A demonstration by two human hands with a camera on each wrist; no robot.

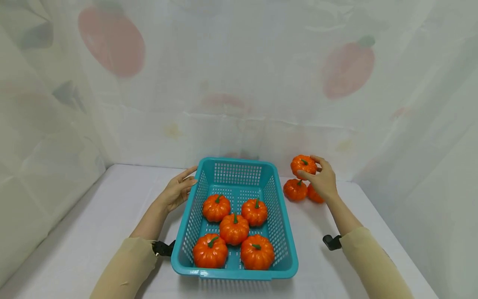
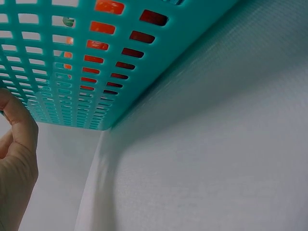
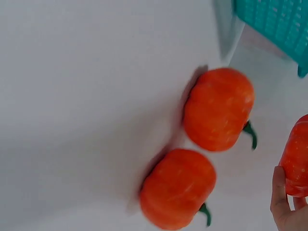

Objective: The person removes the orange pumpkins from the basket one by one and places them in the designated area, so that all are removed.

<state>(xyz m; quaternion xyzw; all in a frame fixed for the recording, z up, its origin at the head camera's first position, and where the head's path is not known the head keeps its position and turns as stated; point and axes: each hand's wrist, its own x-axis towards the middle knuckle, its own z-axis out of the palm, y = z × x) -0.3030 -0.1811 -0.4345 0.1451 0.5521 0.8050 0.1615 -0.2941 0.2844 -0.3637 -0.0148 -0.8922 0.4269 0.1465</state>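
Note:
A teal plastic basket (image 1: pixel 234 272) stands on the table with several orange toy pumpkins (image 1: pixel 234 229) inside, all with green stems. My left hand (image 1: pixel 178 190) is at the basket's left rim, its fingertips against the outer edge with relaxed, slightly bent fingers. The left wrist view shows part of that hand (image 2: pixel 18 159) beside the perforated wall. To the right of the basket, my right hand (image 1: pixel 323 178) holds a toy pumpkin (image 1: pixel 302 165) between thumb and fingers, raised off the table. Below it, two more pumpkins sit side by side, one (image 1: pixel 295 190) in plain sight, the other (image 1: pixel 314 194) partly hidden.
The white table (image 1: pixel 123 195) meets a printed white curtain (image 1: pixel 231 74) at the back and sides. In the right wrist view, the two loose pumpkins (image 3: pixel 219 108) rest on the white surface, and a corner of the basket (image 3: pixel 279 24) shows.

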